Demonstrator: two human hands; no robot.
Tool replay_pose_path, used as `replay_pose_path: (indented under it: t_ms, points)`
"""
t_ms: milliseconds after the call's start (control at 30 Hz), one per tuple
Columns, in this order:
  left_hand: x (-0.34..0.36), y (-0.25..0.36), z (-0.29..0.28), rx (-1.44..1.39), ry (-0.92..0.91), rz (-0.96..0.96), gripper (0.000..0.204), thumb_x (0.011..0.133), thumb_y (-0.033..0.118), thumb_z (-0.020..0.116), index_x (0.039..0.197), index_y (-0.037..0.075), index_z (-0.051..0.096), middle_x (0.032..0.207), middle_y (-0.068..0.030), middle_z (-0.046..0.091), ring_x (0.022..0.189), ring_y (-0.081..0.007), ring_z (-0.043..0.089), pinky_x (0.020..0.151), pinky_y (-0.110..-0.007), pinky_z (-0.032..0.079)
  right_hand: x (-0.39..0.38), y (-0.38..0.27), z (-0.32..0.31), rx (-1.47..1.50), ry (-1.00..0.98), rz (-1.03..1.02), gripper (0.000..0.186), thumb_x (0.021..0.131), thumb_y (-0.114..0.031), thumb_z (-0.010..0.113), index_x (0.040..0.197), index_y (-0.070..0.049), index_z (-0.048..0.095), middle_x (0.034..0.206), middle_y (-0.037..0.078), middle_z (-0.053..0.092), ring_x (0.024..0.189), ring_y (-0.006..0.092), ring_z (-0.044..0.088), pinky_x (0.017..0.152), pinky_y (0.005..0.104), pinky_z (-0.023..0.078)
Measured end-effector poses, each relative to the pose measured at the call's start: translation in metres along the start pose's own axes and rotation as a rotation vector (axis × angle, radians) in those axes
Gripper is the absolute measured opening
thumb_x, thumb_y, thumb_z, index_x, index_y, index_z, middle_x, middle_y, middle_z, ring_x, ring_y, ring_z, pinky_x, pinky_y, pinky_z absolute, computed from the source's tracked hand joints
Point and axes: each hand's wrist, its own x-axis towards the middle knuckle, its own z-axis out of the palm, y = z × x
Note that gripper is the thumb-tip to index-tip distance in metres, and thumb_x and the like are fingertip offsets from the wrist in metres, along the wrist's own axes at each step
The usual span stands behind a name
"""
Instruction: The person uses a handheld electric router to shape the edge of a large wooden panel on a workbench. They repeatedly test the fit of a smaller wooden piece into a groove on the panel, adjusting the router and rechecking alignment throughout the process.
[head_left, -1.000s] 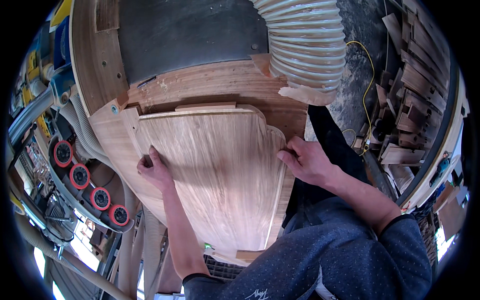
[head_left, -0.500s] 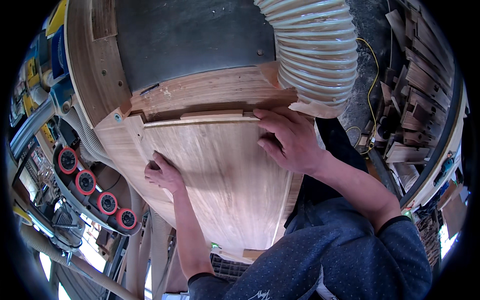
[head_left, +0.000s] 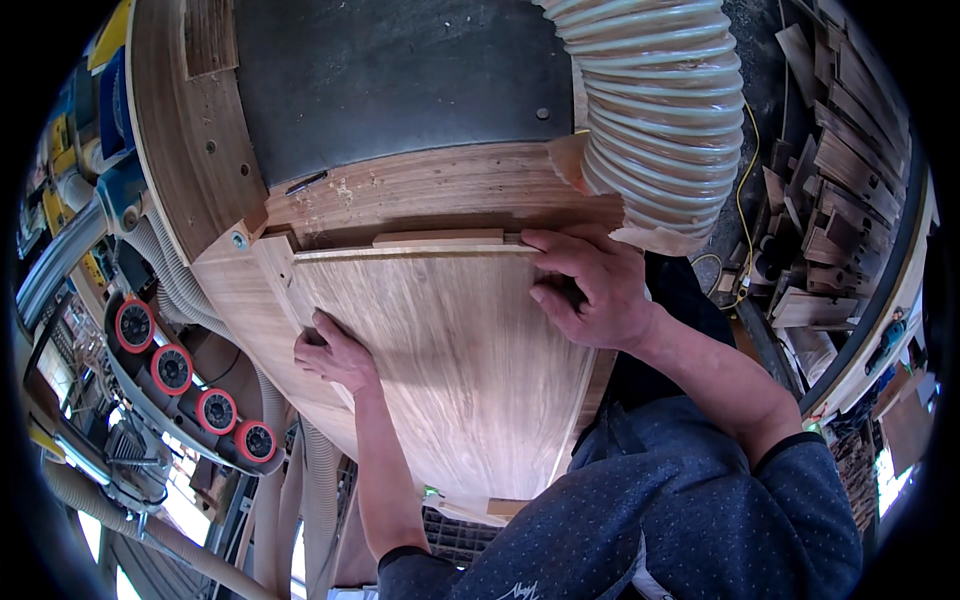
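A broad, pale wood-grained panel (head_left: 450,370) lies flat before me on a wooden worktop (head_left: 240,285). Its far edge runs along a raised wooden board (head_left: 420,185), with a thin wood strip (head_left: 438,238) between them. My left hand (head_left: 338,355) is closed at the panel's left edge, fingers curled, the topmost digit stretched along the surface. At the far right corner, my right hand (head_left: 598,290) has its fingers bent over the far edge, by the strip's end, and its thumb lower on the face. The undersides of both hands are hidden.
A ribbed clear hose (head_left: 660,120) comes down just beyond my right hand. Past the board lies a dark flat surface (head_left: 400,80); a dark pen-like object (head_left: 306,183) rests on the board. Red-rimmed rollers (head_left: 172,370) stand left, and wood offcuts (head_left: 850,160) are piled right.
The view has shifted slightly, so the panel, strip and hose appear a little farther right and lower. Both hands keep nearly the same places on the panel.
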Motion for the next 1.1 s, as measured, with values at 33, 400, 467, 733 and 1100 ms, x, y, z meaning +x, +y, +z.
replay_pose_path:
  t_ms: [33, 400, 467, 733, 1100]
  points:
    - [0.0, -0.001, 0.0, -0.003, 0.0, 0.0, 0.071, 0.096, 0.066, 0.055, 0.117, -0.002, 0.054, 0.117, -0.0216, 0.052, 0.114, -0.0382, 0.046, 0.103, -0.051, 0.036, 0.0, 0.0, 0.0, -0.002, 0.001, -0.002, 0.041, 0.072, -0.005, 0.084, 0.105, -0.01, 0.059, 0.121, 0.011, 0.074, 0.096, 0.0275, 0.071, 0.076, 0.0356, 0.059]
    - [0.0, 0.001, 0.001, -0.012, 0.012, 0.005, 0.069, 0.097, 0.065, 0.055, 0.115, -0.001, 0.054, 0.114, -0.0202, 0.052, 0.114, -0.0374, 0.045, 0.103, -0.051, 0.035, 0.0, 0.002, 0.001, -0.005, 0.005, -0.023, 0.04, 0.071, -0.005, 0.084, 0.1, -0.011, 0.057, 0.118, 0.011, 0.075, 0.094, 0.0275, 0.071, 0.075, 0.0356, 0.059]
    - [0.001, 0.0, 0.002, -0.001, 0.013, -0.005, 0.069, 0.097, 0.065, 0.055, 0.115, -0.002, 0.054, 0.115, -0.0206, 0.052, 0.115, -0.0375, 0.045, 0.103, -0.051, 0.035, 0.002, 0.001, 0.001, 0.003, 0.007, -0.025, 0.039, 0.071, -0.004, 0.084, 0.099, -0.011, 0.057, 0.117, 0.01, 0.075, 0.093, 0.0276, 0.071, 0.074, 0.0355, 0.059]
    - [0.004, -0.003, 0.0, -0.016, -0.028, 0.018, 0.067, 0.098, 0.062, 0.057, 0.114, -0.003, 0.052, 0.117, -0.0233, 0.052, 0.116, -0.0389, 0.044, 0.104, -0.051, 0.035, 0.003, 0.002, 0.0, 0.024, 0.01, -0.035, 0.039, 0.071, -0.003, 0.084, 0.097, -0.012, 0.056, 0.115, 0.011, 0.076, 0.09, 0.026, 0.071, 0.075, 0.0343, 0.059]
    - [0.008, -0.013, 0.0, -0.045, -0.064, 0.059, 0.069, 0.098, 0.061, 0.059, 0.115, -0.005, 0.049, 0.114, -0.024, 0.051, 0.111, -0.0395, 0.044, 0.101, -0.053, 0.035, 0.003, 0.004, 0.0, 0.026, 0.0, -0.047, 0.041, 0.072, -0.004, 0.086, 0.098, -0.013, 0.055, 0.116, 0.01, 0.076, 0.09, 0.0251, 0.072, 0.074, 0.0333, 0.058]
